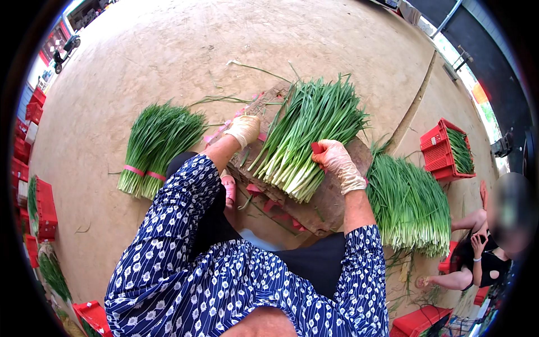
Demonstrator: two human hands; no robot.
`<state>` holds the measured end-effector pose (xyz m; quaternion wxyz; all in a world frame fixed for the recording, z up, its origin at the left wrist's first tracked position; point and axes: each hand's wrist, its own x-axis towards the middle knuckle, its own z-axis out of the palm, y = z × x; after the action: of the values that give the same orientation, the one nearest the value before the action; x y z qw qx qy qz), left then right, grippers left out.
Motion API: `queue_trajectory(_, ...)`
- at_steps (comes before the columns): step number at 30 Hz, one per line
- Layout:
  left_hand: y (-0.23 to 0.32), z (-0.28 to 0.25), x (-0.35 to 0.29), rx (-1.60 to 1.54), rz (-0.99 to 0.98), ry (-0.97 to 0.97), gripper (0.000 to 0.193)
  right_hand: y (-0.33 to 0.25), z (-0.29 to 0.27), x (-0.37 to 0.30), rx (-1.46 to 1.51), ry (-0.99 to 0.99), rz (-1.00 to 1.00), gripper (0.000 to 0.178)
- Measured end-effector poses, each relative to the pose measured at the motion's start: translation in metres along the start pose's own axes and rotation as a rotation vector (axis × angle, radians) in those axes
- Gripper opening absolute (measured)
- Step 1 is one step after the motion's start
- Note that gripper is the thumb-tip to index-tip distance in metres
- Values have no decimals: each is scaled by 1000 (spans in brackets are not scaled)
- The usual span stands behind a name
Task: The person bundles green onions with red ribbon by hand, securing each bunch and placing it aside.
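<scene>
A loose heap of chives (323, 123), green leaves pointing away and pale stems toward me, lies on a worn wooden board (320, 210) before my knees. My left hand (245, 130), in a thin pale glove, is closed in a fist at the board's left side, apart from the heap; what it holds, if anything, is hidden. At the heap's right edge, my gloved right hand (340, 164) is closed on a small red strip (318, 148), its fingers close to the stems. Pink and red scraps (269, 205) are scattered around the board's edges.
Two bundles with pink bands (133, 169) stand on the floor at left. A large chive pile (410, 205) lies at right, near a red crate (441, 149) holding more. A person (477, 247) sits at far right. Red crates (48, 208) line the left side.
</scene>
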<state>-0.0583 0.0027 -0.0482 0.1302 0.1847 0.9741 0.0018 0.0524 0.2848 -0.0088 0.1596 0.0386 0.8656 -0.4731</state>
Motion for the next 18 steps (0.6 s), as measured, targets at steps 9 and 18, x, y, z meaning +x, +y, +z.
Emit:
queue_trajectory(9, 42, -53, -26, -413, 321, 59, 19, 3, 0, -3, 3, 20, -30, 16)
queue_trajectory(18, 103, -70, -21, -424, 482, 303, 15, -12, 7, -15, 303, 100, -139, 6)
